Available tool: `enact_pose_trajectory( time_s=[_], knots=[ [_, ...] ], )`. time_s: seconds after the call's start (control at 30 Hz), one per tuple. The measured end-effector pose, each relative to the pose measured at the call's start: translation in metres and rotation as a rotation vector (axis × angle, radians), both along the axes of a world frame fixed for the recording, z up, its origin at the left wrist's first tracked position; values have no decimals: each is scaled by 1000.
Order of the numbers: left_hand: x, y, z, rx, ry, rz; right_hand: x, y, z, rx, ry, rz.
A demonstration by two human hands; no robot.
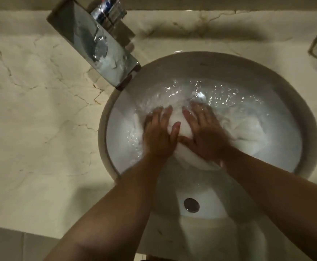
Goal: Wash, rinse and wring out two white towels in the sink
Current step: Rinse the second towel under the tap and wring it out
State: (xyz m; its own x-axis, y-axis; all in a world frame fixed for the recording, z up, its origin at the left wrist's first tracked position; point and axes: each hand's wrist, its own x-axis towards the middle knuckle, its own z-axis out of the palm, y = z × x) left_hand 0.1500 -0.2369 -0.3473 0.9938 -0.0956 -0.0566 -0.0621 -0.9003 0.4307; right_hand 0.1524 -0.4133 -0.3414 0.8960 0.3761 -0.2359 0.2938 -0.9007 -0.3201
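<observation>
Cream marble countertop [40, 113] with thin brown veins surrounds a round white ceramic sink [302, 117], seen from directly above. At the sink's upper left rim, a flat rectangular chrome faucet [95, 44] reaches out over the bowl. Rippling water [219, 97] fills the bowl (it glints with small highlights). Two bare forearms come in from the bottom edge. The left hand [159, 134] and right hand [204, 132] rest side by side on a bunched wet white towel [180, 127] in the middle of the water. Both hands lie palm down with fingers straight and slightly spread, pressing on the mound of cloth; the thumbs nearly meet between them. More white towel fabric [248, 132] lies submerged to the right of the hands; whether it is a second towel cannot be told. A round metal overflow hole [191, 204] sits in the near wall of the sink.
</observation>
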Motion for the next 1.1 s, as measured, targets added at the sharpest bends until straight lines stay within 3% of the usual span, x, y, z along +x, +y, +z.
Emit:
enact_pose_trajectory(
  time_s=[0.1, 0.2, 0.33, 0.47, 0.63, 0.77, 1.1],
  knots=[
    [11, -6, -3, -134, -39, 136, 9, 5, -4, -37, -61, -113],
    [15, -6, -8, -169, -100, 92, 18, 10, -12, 31, -168, -204],
    [13, 4, -14, -18, -111, -55, 27, 6, -9, 74, -151, -248],
    [11, 1, -10, 70, -50, 56, 7, 6, 4, 187, -74, -203],
    [16, 6, -5, -135, -30, -12, -17, 16, -1, 76, -68, -154],
    [18, 4, -9, -180, -39, -57, 1, 25, -3, 30, -82, -267],
    [50, -19, -18, -90, -219, 172, 38, 30, -12, 57, -226, -413]
  ],
)
